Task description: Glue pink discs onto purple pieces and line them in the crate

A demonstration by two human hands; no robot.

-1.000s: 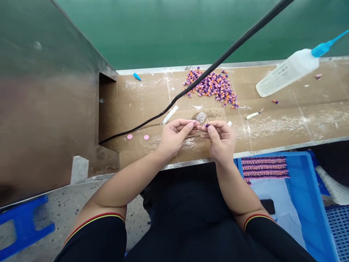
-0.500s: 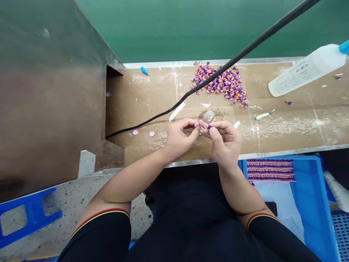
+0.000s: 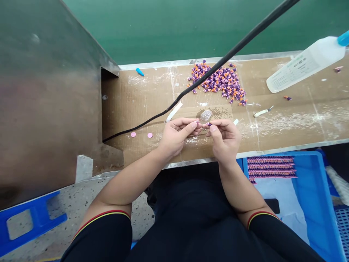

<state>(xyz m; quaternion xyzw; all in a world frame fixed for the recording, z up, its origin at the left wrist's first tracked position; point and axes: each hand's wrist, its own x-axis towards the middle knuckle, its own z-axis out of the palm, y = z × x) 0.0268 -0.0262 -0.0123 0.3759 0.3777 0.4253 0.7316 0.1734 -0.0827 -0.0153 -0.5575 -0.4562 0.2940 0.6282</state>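
1. Just on the near side of the heap [image 3: 225, 82], two bare hands work close together; the left hand [image 3: 174, 137] has its thumb and fingertips pinching one small pink piece [image 3: 197, 122], mostly covered; the right hand [image 3: 226, 140] pinches one small purple piece [image 3: 209, 124], so that both pieces sit between heap and person; whether they touch I cannot tell.
2. One heap, its pieces too many to count; they are small, pointed and purple, with orange and pink parts; two loose pieces [image 3: 287, 98] lie to its right, well apart from each other.
3. Between heap and hands, one clear, rounded, glassy lump [image 3: 205, 115]; left of it, one flat white strip [image 3: 174, 111].
4. Left of the heap, one blue tapered cap [image 3: 140, 72]; nearer the person on that side, two thin, round, pink discs [image 3: 149, 135].
5. Right of the heap, one translucent plastic bottle [image 3: 305, 65] with a blue top; one slim whitish stick [image 3: 262, 112] with a narrow tip lies nearer.
6. Under the heap, brown cardboard [image 3: 152, 98], streaked with whitish marks; across the view of it, one smooth black cable [image 3: 253, 32].
7. Nearer the person than the heap, to the right, one blue plastic tray [image 3: 313, 196]; four long rows [image 3: 271, 167] and one short row of small purple-and-pink pieces.
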